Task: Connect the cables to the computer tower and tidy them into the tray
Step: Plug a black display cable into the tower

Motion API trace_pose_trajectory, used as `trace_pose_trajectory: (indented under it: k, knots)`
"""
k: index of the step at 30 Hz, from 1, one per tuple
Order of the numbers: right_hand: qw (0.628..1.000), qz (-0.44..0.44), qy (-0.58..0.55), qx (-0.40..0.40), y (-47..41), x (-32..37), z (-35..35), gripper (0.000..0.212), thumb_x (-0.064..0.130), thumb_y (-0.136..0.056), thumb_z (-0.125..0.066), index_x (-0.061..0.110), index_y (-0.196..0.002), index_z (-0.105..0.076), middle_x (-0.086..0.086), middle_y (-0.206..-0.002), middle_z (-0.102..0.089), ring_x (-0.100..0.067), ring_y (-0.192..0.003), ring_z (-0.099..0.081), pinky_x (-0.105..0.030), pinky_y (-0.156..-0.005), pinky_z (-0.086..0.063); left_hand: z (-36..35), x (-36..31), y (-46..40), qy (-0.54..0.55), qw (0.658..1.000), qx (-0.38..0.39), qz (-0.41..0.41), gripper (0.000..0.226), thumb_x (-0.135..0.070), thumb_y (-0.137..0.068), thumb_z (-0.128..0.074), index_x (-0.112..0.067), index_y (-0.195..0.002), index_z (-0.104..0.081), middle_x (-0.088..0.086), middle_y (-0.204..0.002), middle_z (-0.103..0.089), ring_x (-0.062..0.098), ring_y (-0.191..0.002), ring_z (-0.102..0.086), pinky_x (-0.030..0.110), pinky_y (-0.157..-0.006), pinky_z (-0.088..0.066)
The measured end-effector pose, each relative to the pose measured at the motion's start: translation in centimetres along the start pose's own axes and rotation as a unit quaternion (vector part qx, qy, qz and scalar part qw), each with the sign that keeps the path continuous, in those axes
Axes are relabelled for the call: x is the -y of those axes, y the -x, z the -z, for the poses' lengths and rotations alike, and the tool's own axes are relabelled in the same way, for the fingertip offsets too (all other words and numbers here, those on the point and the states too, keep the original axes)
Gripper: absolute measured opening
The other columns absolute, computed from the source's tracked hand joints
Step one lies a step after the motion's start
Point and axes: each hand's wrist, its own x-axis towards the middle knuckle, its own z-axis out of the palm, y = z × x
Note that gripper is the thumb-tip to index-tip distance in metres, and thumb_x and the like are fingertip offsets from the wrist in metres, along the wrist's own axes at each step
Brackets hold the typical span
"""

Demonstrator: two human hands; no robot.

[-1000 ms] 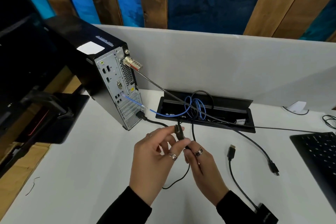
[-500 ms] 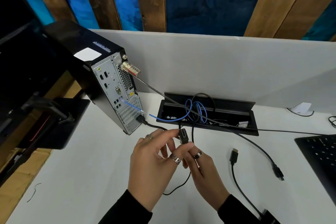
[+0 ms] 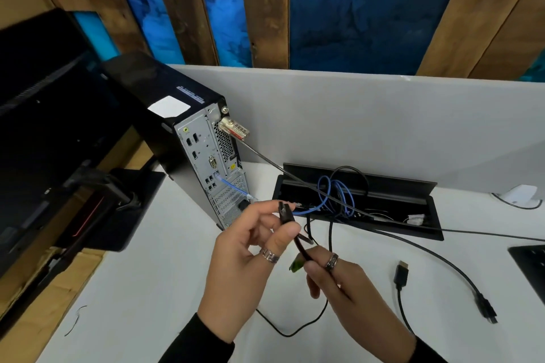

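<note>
The left hand [image 3: 250, 247] is clamped on a black plug [image 3: 285, 211], pinched between thumb and fingertips and held clear of the table [image 3: 141, 289]. The plug's long axis stands near upright, leaning slightly toward the left edge of the table. The computer tower [image 3: 206, 168] stands up and to the left of the plug, toward the far-left corner, its rear panel turned to the hand. The plug sits level with the panel's lower part. Judged free ports lie higher, above the blue cable [image 3: 233, 187] already seated there. The left hand is the nearer to the tower.

The right hand [image 3: 339, 280] is closed on the same plug's black cable [image 3: 299, 247] just below the plug, feeding slack, with a loop trailing toward the near edge. A green tag [image 3: 295, 265] hangs beside its fingers.

The cable tray [image 3: 413, 227] lies recessed along the far edge, holding coiled blue and black leads. 2 loose plugs [image 3: 401, 274] rest on the table toward the right edge.

Judgement: the coming move needs the plug tipped from upright toward horizontal and raised to a port. Which port it fits cannot be told.
</note>
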Motion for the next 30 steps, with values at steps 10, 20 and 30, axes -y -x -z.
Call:
trace_pose_trajectory:
  k: [10, 20, 30]
  knots:
    - [0.998, 0.067, -0.008, 0.005, -4.9, 4.2, -1.1, 0.021, 0.054, -0.083, -0.04, 0.041, -0.09, -0.055, -0.012, -0.067, -0.045, -0.028, -0.064, -0.044, -0.037, -0.059, -0.037, 4.2, 0.2, -1.2, -0.089, 0.994, -0.057, -0.039, 0.027, -0.051, -0.068, -0.061, -0.042, -0.092, -0.068, -0.01, -0.068, -0.048, 0.003, -0.062, -0.047, 0.008, -0.064, -0.039]
    - [0.996, 0.053, -0.067, 0.013, -8.1, 5.1, -2.7, 0.03, 0.051, -0.079, -0.049, 0.024, -0.086, -0.061, 0.007, -0.061, -0.041, -0.008, -0.058, -0.036, -0.025, -0.055, -0.032, 6.0, 0.6, -1.6, -0.083, 0.994, -0.068, -0.026, 0.034, -0.054, -0.069, -0.056, -0.04, -0.098, -0.067, -0.003, -0.086, -0.054, 0.013, -0.071, -0.052, 0.009, -0.066, -0.043]
    - [0.992, 0.024, -0.109, 0.054, -8.3, 5.6, -3.5, 0.016, 0.049, -0.08, -0.051, 0.035, -0.082, -0.058, 0.007, -0.061, -0.036, -0.009, -0.055, -0.032, -0.028, -0.054, -0.028, 7.8, 1.4, -2.5, -0.051, 0.997, -0.04, -0.033, 0.024, -0.046, -0.073, -0.057, -0.034, -0.087, -0.071, -0.004, -0.086, -0.056, 0.009, -0.072, -0.052, 0.008, -0.066, -0.04]
